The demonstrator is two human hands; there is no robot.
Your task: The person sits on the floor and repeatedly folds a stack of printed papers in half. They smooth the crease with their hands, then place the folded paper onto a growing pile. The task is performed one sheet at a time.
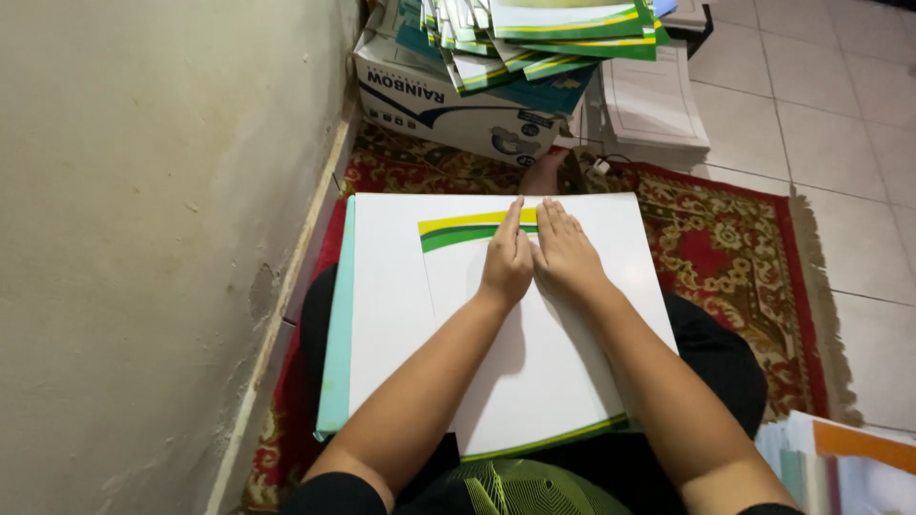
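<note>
The white sheet [534, 362] with its green and yellow band lies flat on the white board [391, 296] across my lap, directly under both my hands, its banded end just beyond my fingertips and its near edge hanging over the board toward my body. My left hand [506, 262] and right hand [565, 256] rest palm-down side by side, touching, fingers [512, 221] straight and pressed together, gripping nothing and only pressing on the sheet. Its long axis runs away from me, tilted slightly leftward, the band pointing at the box [448, 110] and the stack of covers [544, 38] on the rug [735, 248].
</note>
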